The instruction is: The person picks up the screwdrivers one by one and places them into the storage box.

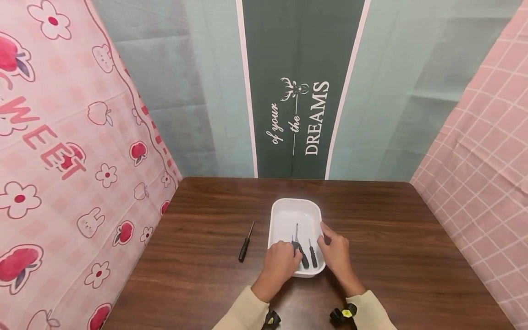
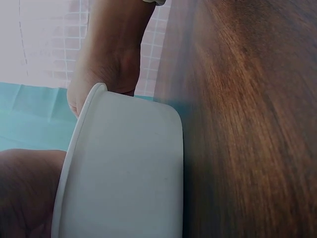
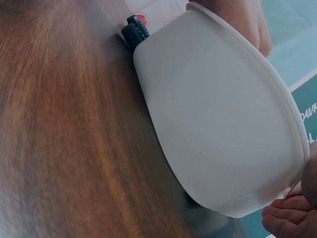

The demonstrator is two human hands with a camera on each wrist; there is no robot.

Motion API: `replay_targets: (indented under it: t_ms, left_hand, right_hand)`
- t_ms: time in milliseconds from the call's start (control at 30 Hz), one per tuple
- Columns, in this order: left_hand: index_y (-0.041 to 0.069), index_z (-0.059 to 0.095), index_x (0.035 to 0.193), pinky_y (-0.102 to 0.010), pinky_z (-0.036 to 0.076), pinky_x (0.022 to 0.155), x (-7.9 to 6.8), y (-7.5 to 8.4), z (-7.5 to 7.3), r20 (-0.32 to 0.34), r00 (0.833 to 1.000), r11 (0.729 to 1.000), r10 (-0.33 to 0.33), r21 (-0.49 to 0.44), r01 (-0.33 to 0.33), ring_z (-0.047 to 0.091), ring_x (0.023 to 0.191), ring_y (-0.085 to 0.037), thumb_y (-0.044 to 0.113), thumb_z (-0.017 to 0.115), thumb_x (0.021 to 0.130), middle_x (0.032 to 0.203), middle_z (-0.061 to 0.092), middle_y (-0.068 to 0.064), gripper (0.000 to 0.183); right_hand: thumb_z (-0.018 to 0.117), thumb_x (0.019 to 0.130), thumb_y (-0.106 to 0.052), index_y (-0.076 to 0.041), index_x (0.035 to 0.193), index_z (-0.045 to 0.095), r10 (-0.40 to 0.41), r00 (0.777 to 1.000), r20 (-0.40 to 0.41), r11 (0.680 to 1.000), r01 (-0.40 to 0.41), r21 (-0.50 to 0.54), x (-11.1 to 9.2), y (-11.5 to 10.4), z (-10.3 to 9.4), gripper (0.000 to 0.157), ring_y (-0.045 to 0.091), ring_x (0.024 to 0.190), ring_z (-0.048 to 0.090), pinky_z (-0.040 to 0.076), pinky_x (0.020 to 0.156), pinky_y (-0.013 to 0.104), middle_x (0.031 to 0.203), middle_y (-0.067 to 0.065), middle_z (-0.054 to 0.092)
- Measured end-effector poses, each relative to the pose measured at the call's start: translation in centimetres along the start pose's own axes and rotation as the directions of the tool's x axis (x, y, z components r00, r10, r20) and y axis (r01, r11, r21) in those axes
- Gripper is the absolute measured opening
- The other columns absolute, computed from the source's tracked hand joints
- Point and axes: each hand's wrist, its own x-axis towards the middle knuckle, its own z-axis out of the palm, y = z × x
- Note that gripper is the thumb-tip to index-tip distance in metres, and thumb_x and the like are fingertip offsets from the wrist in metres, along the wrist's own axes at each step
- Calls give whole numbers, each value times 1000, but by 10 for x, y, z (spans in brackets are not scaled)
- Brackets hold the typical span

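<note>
A white tray (image 1: 288,213) stands on the table in the head view, with small black-handled screwdrivers in its near half. My left hand (image 1: 282,259) reaches over the tray's left rim, fingers curled, and pinches a small screwdriver (image 1: 294,245) whose handle is partly hidden by the fingers. Beside it in the tray lie a longer screwdriver (image 1: 304,259) and a short screwdriver (image 1: 313,258). My right hand (image 1: 337,254) grips the right rim; in the right wrist view its fingertips (image 3: 285,218) curl at the tray wall (image 3: 213,109).
Left of the tray, another black screwdriver (image 1: 244,250) lies on the brown wooden table (image 1: 198,275), its shaft pointing away. Patterned cloths (image 1: 99,137) hang at the left, back and right of the table.
</note>
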Motion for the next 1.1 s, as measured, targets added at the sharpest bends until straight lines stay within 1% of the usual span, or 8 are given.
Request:
replay_targets:
  t_ms: [233, 533, 933, 1100]
  left_hand:
    - [7, 62, 61, -34, 48, 53, 1, 0, -2, -2, 1000, 1000, -1, 0, 1, 59, 57, -21, 31, 69, 89, 62, 60, -6, 37]
    - [8, 64, 63, -34, 49, 54, 3, 1, 0, 31, 999, 1000, -12, 16, 12, 60, 57, -21, 32, 68, 91, 62, 61, -6, 37]
    - [10, 60, 59, -36, 48, 51, 7, 4, 0, 44, 998, 999, -33, 40, 32, 62, 57, -23, 32, 69, 88, 61, 62, -5, 37]
    - [10, 60, 60, -36, 47, 50, 9, 5, -2, 52, 998, 998, -41, 41, 39, 62, 56, -23, 31, 70, 87, 61, 62, -6, 36]
  right_hand:
    - [70, 83, 7, 8, 122, 68, 2, 1000, 1, 1000, -2, -8, 0, -1, 0, 39, 40, 113, 65, 48, 94, 51, 120, 22, 68]
    - [70, 83, 7, 7, 121, 68, -12, 1000, -11, 1000, 12, -13, 0, 0, 1, 38, 42, 112, 65, 48, 93, 53, 119, 23, 68]
    - [70, 85, 4, 6, 123, 67, 26, 999, 26, 1000, -26, -3, 2, -3, -3, 39, 38, 116, 64, 47, 96, 48, 122, 22, 67]
    - [70, 84, 4, 6, 123, 67, 29, 999, 31, 1000, -29, 1, 5, -4, -4, 39, 38, 116, 64, 46, 97, 48, 122, 22, 67]
